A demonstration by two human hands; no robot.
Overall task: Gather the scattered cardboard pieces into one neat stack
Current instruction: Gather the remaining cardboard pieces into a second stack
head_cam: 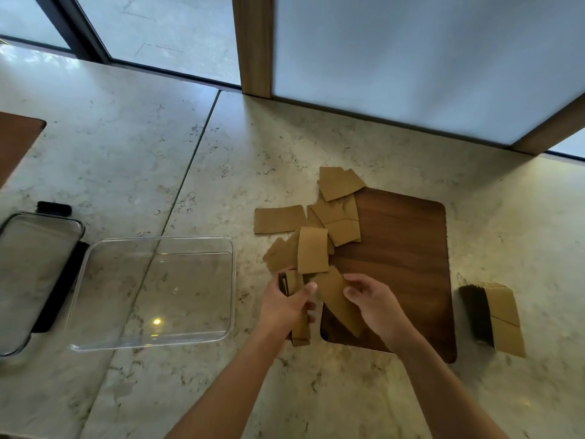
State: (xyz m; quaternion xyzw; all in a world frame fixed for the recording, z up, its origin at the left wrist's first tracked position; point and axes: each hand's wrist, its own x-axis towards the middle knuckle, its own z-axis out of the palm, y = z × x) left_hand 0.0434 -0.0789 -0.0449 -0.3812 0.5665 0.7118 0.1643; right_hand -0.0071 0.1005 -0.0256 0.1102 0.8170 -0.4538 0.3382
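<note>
Several tan cardboard pieces (335, 217) lie scattered and overlapping across the left edge of a dark wooden board (408, 248) and the marble counter beside it. My left hand (285, 305) grips a small bundle of cardboard pieces (297, 308) held on edge. My right hand (373, 302) rests on one slanted cardboard piece (335, 293) lying on the board, fingers curled over its right edge. A separate neat stack of cardboard (493, 315) stands on the counter to the right of the board.
A clear plastic container (152, 293) sits open on the counter to the left of my hands. Its dark-clipped lid (34, 274) lies at the far left. A wall panel with wooden trim (253, 45) rises behind the counter.
</note>
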